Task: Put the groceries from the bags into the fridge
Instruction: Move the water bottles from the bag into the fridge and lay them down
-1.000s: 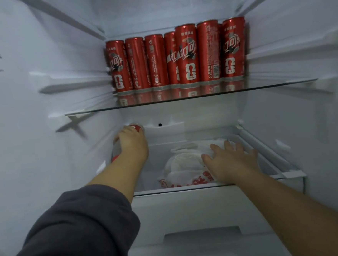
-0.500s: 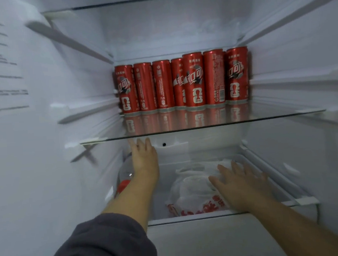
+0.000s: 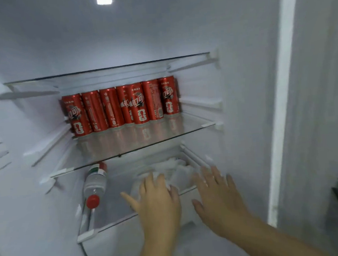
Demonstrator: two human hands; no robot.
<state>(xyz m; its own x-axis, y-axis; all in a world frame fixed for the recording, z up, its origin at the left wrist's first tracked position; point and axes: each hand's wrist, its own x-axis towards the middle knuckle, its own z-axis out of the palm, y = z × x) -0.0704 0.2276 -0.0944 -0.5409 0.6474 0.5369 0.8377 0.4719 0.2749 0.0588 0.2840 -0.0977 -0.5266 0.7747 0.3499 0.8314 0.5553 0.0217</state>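
7 red cans (image 3: pixel 122 108) on glass shelf (image 3: pixel 184 129), 1 bottle (image 3: pixel 95 182), 1 bag (image 3: pixel 175 170) below; both hands (image 3: pixel 159 200) spread, empty.

Head view, close, facing fridge interior (image 3: pixel 241 82).

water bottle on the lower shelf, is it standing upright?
No: the water bottle lies on its side at the left of the lower glass shelf, red cap toward the camera, with neither hand touching it.
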